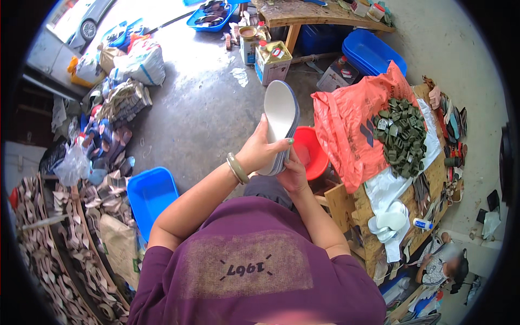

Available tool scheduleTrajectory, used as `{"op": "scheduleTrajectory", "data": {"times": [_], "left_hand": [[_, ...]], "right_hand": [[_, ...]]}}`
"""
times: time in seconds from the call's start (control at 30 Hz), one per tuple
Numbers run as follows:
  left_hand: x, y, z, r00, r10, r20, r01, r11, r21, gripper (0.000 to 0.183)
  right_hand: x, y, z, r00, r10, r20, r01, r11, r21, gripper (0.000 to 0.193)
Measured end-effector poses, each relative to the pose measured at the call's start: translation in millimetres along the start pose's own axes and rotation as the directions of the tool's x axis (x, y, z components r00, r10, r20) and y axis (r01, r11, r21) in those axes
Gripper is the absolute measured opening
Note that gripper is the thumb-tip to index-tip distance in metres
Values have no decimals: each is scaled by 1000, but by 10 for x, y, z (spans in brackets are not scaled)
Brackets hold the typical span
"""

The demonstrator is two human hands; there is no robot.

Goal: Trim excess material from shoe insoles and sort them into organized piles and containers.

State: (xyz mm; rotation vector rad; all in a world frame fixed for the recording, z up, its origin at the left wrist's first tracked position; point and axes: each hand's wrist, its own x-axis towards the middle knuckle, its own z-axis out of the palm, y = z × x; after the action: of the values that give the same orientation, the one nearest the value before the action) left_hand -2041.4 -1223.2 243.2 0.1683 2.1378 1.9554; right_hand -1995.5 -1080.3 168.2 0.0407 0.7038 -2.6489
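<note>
A stack of shoe insoles (280,111), white on top with blue-grey edges, is held upright in front of me. My left hand (255,150), with a bangle at the wrist, is closed around the near part of the stack, its thumb lying across the side. Lower on the right side, my right hand (294,174) also grips the stack; some of its fingers are hidden behind it. Just beyond my right hand stands a red bucket (320,154). On the workbench to the right, dark green strap-like pieces (402,138) lie heaped on an orange-red plastic bag (342,122).
More white insoles (391,219) and a small bottle (422,223) lie on the bench. A blue tub (145,203) stands left, near racks of shoe parts (81,244). Metal cans (272,64) stand ahead by a wooden table (319,13). Another person (436,268) sits lower right.
</note>
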Motion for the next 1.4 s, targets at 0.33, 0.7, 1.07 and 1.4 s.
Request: {"op": "scheduleTrajectory", "data": {"times": [0.33, 0.7, 1.07, 1.4], "left_hand": [[1607, 96, -655, 997, -78, 28, 82, 983, -166, 79], [3332, 269, -1180, 870, -34, 491, 294, 836, -463, 46], [4671, 429, -1383, 656, -37, 754, 442, 828, -344, 46], [5113, 409, -1108, 599, 17, 801, 442, 827, -348, 44]], "right_hand": [[1550, -666, 206, 992, -106, -72, 76, 939, -336, 77], [2806, -1244, 538, 903, -415, -109, 219, 664, -715, 73], [3816, -1385, 702, 700, -673, -239, 219, 521, -825, 78], [4030, -1756, 652, 639, -713, -290, 242, 544, -804, 80]]}}
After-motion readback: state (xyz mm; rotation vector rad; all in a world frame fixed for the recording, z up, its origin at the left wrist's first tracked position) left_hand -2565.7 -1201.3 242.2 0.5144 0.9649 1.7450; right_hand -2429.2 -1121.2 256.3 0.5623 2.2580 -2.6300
